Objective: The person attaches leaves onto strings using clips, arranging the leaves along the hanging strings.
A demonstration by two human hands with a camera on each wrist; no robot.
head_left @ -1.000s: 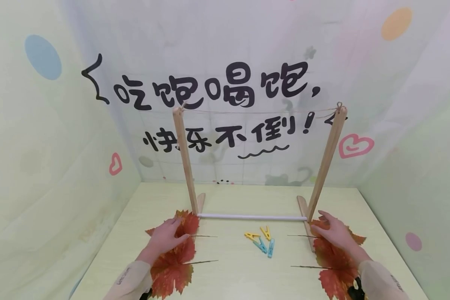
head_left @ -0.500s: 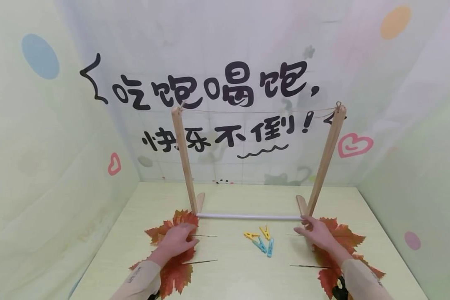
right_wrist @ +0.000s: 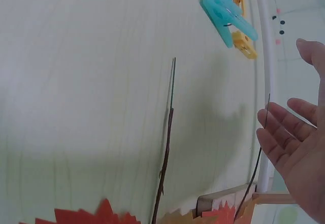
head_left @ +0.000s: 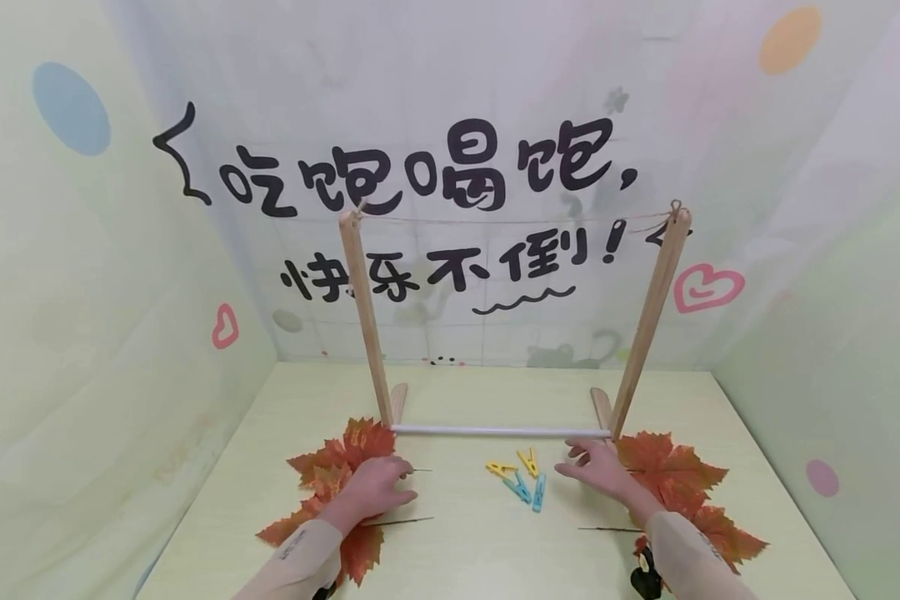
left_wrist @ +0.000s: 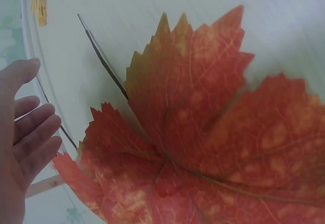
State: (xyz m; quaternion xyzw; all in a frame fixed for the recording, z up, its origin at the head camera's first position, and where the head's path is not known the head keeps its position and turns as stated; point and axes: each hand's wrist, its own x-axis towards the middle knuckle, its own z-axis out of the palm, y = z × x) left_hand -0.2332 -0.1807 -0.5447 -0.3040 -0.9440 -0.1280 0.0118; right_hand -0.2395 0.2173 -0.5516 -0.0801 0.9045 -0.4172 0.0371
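Observation:
My left hand (head_left: 375, 487) hovers with relaxed fingers over the red-orange maple leaves (head_left: 367, 437) on the left; nothing is in it. In the left wrist view its fingers lie beside a large leaf (left_wrist: 177, 148). My right hand (head_left: 603, 471), loosely bent and holding nothing, is between the right-hand leaves (head_left: 675, 467) and several clothespins. Those lie mid-table: yellow clothespins (head_left: 527, 461) and blue clothespins (head_left: 538, 493). Thin dark leaf stems (right_wrist: 165, 153) point inward from both sides. My left hand and sleeve cover part of the left leaves.
Behind the hands stands a wooden frame with a left post (head_left: 366, 325) and a right post (head_left: 648, 325). A thin string (head_left: 495, 222) joins their tops; a white rod (head_left: 495, 431) joins their bases. Printed fabric walls surround the table (head_left: 465, 550).
The right hand has moved left, off the right-hand leaves toward the clothespins. My left hand has shifted slightly right and nearer. Leaves and clothespins stay put on the table.

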